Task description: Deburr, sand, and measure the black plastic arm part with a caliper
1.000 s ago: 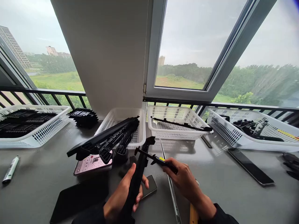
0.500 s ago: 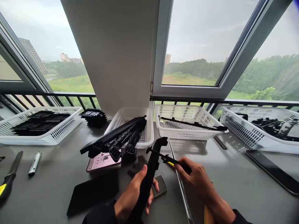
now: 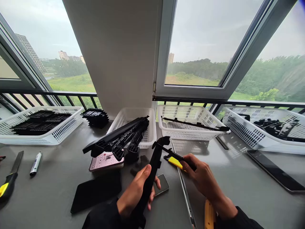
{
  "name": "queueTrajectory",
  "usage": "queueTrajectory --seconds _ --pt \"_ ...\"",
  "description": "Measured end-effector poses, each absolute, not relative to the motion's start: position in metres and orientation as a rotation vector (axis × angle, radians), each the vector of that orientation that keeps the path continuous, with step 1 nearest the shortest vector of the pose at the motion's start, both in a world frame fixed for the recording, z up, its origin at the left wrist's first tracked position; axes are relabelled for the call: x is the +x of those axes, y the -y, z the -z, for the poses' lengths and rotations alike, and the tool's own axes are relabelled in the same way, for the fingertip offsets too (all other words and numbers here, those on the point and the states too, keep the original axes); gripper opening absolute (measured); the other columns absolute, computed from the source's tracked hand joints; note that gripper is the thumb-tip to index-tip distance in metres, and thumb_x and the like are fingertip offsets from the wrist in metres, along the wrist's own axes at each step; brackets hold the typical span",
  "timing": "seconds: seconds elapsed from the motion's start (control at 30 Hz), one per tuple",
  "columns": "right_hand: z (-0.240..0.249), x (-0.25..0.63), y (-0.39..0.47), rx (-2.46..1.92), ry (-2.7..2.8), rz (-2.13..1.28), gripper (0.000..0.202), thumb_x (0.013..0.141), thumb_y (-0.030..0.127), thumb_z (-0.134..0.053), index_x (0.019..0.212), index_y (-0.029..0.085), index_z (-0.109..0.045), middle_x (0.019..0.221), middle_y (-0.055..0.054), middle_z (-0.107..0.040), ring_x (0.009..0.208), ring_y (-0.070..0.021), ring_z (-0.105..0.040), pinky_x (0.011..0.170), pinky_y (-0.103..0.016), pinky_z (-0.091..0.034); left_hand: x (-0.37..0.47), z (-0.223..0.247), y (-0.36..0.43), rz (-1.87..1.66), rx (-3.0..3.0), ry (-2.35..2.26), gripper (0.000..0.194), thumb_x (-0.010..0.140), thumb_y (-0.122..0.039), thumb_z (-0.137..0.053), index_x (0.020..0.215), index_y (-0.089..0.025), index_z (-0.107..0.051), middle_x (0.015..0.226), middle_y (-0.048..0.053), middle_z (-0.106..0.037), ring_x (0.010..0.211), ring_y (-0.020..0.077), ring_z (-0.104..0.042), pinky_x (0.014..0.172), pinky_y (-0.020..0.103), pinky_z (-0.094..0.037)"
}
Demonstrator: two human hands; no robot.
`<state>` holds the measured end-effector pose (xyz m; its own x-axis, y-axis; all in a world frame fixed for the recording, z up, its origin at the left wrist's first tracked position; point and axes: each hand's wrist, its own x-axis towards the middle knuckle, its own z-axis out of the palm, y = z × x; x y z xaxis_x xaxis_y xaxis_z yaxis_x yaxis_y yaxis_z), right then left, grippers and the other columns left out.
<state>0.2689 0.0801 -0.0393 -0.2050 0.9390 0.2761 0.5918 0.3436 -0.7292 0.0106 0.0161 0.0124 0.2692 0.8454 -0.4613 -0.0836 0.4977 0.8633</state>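
The left hand [image 3: 137, 187] is gripping a long black plastic part [image 3: 155, 157], its fingers wrapping snugly around the lower length, and the part is slanting upward over the bench [image 3: 54, 194]; the right hand [image 3: 203, 176] is pinching a black caliper [image 3: 175, 154] between closed fingers, and the tool is spanning the part's upper end, though jaw contact is hard to tell; beyond, similar black parts [image 3: 119, 140] are leaning out of a white basket [image 3: 153, 133]
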Motion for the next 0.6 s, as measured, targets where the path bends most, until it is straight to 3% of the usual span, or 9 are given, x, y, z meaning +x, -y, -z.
queueTrajectory --seconds 0.27,0.6 --pt "0.0406 0.2686 -0.0813 -1.314 2.010 -0.625 0.030 0.109 0.046 -0.051 0.112 0.024 -0.071 0.088 -0.003 -0.080 0.072 -0.0211 -0.071 0.068 -0.029 -0.051 0.0105 -0.0117 -0.0187 -0.739 0.810 -1.100 0.078 0.075 -0.099 -0.051 0.081 -0.022 -0.060 0.045 -0.006 -0.054 0.035 0.0121 -0.045 0.035 0.024 -0.037" --pt "0.0359 0.2687 -0.0800 -1.332 1.991 -0.400 0.024 0.108 0.038 -0.050 0.102 0.025 -0.069 0.092 -0.006 -0.079 0.082 -0.0267 -0.074 0.073 -0.035 -0.053 0.0124 -0.0089 -0.0129 -0.690 0.846 -1.108 0.080 0.079 -0.098 -0.044 0.086 -0.021 -0.063 0.044 -0.005 -0.054 0.035 0.0114 -0.044 0.037 0.023 -0.038"
